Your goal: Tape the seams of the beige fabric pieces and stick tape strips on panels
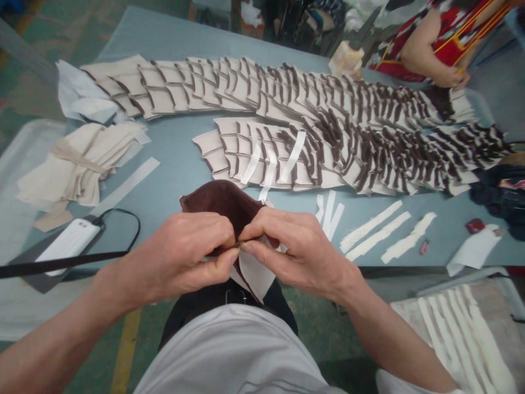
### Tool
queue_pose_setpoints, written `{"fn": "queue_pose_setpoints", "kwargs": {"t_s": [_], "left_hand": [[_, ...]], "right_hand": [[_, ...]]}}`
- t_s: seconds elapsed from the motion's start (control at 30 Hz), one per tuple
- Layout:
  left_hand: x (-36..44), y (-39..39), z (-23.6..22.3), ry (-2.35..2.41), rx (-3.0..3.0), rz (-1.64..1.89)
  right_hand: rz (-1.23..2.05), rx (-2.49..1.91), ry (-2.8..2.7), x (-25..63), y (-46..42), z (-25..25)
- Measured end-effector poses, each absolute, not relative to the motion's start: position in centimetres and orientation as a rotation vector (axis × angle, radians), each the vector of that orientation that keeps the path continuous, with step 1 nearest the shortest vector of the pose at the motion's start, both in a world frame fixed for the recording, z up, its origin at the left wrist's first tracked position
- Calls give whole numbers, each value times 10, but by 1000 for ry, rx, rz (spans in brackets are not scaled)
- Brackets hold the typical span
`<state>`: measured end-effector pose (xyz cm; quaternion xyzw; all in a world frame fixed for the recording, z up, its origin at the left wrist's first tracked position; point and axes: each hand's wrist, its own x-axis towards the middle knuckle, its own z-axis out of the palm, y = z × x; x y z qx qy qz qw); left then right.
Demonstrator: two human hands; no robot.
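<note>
A dark brown and off-white fabric piece [219,200] is held up in front of my waist, its brown side spread open towards the table. My left hand [197,246] pinches its edge between thumb and forefinger. Right beside it, my right hand [287,249] pinches the same edge, so the fingertips of both hands nearly touch. A pale flap [258,268] of the piece hangs below my right fingers. Just beyond lie overlapping rows of similar brown-edged pale pieces [246,145], with several white strips [293,158] laid across the nearer row.
A tied bundle of beige pieces [77,164] and a white power bank [68,246] with a black cable lie left on the blue table [172,142]. Cream strips [377,230] lie to the right. A tray of strips [455,323] stands lower right. Across the table are a co-worker's hands [453,79].
</note>
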<state>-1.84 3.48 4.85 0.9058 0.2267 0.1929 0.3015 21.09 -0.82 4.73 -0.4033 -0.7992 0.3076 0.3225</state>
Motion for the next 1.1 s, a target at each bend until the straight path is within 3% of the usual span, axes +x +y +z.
{"fn": "queue_pose_setpoints", "kwargs": {"t_s": [0.23,0.5,0.77,0.93,1.1], "left_hand": [[-20,36,36,707,2645,726],[-33,48,31,918,2728,803],[-43,71,3,824,2241,753],[-22,67,7,547,2071,762],[-6,54,18,555,1846,697]], "right_hand": [[704,-1281,-2180,234,6,42],[965,-1405,-2090,253,27,32],[1217,-1121,-1899,239,22,58],[1330,-1091,-1953,228,21,62],[1378,-1111,-1955,222,18,54]]}}
